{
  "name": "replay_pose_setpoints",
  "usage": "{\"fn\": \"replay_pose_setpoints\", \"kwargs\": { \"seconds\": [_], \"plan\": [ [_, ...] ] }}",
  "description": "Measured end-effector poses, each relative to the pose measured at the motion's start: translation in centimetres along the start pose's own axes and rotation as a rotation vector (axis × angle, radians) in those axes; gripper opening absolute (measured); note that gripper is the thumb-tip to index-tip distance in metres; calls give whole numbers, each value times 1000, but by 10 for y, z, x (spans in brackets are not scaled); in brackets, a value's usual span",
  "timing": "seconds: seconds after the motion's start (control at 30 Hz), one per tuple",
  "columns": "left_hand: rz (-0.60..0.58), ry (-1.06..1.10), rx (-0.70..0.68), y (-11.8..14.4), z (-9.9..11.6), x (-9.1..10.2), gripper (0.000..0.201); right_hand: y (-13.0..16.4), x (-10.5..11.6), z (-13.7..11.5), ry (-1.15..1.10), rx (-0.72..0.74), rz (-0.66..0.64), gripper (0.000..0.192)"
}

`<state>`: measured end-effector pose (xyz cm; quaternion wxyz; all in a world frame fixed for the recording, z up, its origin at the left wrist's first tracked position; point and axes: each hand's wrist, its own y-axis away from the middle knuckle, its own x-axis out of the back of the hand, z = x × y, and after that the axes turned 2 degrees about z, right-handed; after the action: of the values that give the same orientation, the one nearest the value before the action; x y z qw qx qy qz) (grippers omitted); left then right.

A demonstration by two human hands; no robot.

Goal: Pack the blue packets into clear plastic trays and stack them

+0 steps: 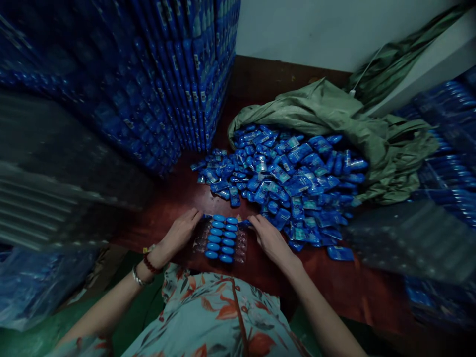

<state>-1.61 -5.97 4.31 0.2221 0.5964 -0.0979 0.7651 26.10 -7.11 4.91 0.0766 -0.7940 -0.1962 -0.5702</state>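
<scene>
Clear tray, part-filled with blue pieces: left hand and right hand pinch its far corners. Risk: tilting could spill pieces; loose pile beyond right hand.

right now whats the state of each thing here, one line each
clear tray: flat on the table, two columns filled with blue pieces, outer pockets look empty
left hand: touching the tray's left edge
right hand: at the tray's right edge
green sack: open, on its side
blue packets: spilled in a loose heap

Tray between hands, packets behind
</scene>
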Motion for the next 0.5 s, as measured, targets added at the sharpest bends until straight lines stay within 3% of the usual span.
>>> {"fn": "replay_pose_setpoints", "kwargs": {
  "seconds": [0.17,0.3,0.5],
  "plan": [
    [-113,-71,-71,-15,12,7,27,-5,8,-6,103,30,-86,55],
    [-216,-176,-157,-28,18,8,23,-12,16,-18,174,62,-156,52],
    [-167,-39,-162,-23,9,12,32,-18,21,-40,255,54,-217,42]
  ]
}}
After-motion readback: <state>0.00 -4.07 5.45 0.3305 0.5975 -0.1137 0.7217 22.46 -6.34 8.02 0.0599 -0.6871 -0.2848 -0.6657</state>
